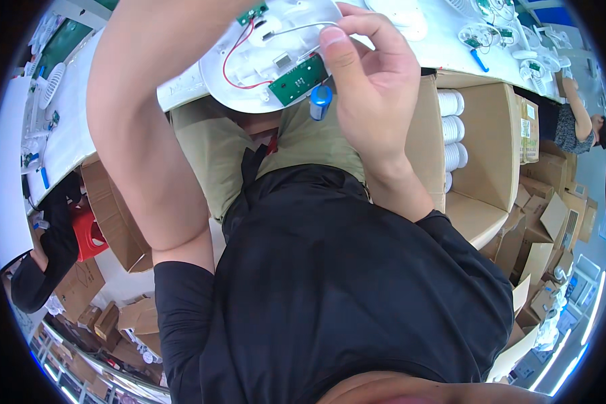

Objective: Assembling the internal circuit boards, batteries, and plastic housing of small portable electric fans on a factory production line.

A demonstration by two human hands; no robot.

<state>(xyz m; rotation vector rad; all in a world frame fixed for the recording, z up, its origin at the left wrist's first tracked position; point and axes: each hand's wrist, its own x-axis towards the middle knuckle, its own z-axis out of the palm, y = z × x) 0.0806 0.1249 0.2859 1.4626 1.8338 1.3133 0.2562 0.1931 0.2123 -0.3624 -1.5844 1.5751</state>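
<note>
A white round plastic housing [242, 91] lies inside-up at the table's front edge. A green circuit board [297, 81] sits in its near right side, and another small green board [252, 13] is near the top. Thin red wires [226, 64] run between them. My right hand [377, 74] is closed at the housing's right edge, thumb and forefinger pinching a grey cable [303, 27]. Just below that thumb hangs a blue cylinder [320, 102], like a battery cell. My left forearm reaches over the housing's left side; its hand is beyond the upper edge.
On the white table [444, 50] at right lie white fan parts [485, 35] and a blue-handled tool [479, 60]. An open cardboard box [481, 135] holding white rolls [454, 128] stands right of my lap. Another carton [114, 215] is at left. Co-workers sit at both sides.
</note>
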